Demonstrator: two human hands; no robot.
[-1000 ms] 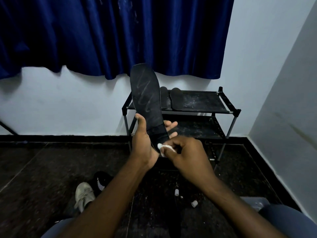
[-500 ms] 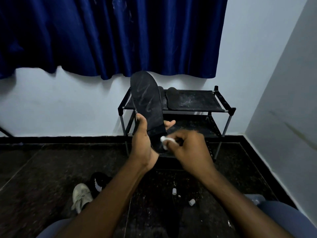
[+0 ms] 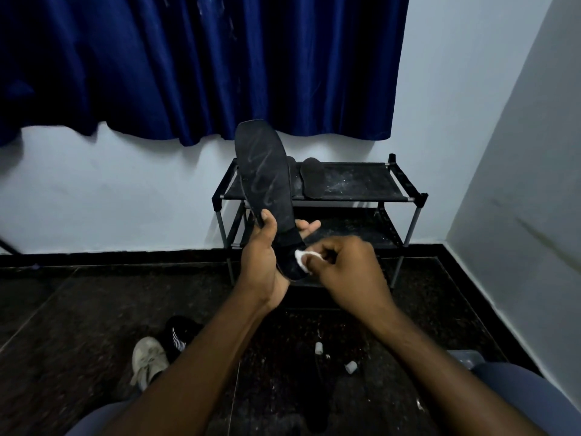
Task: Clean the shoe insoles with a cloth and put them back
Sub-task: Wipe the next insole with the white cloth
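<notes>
My left hand point(image 3: 262, 258) grips a long black insole point(image 3: 264, 174) near its heel and holds it upright, toe end up, with pale smear marks on its face. A small white cloth point(image 3: 301, 260) is pinched in my right hand point(image 3: 349, 272) and pressed against the heel end of that insole. Two more dark insoles point(image 3: 312, 177) lie on the top shelf of the black shoe rack point(image 3: 405, 196) behind. On the floor at lower left sit a beige shoe point(image 3: 147, 361) and a black shoe with white stripes point(image 3: 180, 333).
A blue curtain point(image 3: 201, 64) hangs over the white wall behind the rack. A wall corner closes in on the right. Two small white bits point(image 3: 318, 348) lie on the dark speckled floor between my knees.
My right hand has kept the cloth at the insole's heel with small rubbing shifts. The insole tilted slightly and stays upright in my left hand.
</notes>
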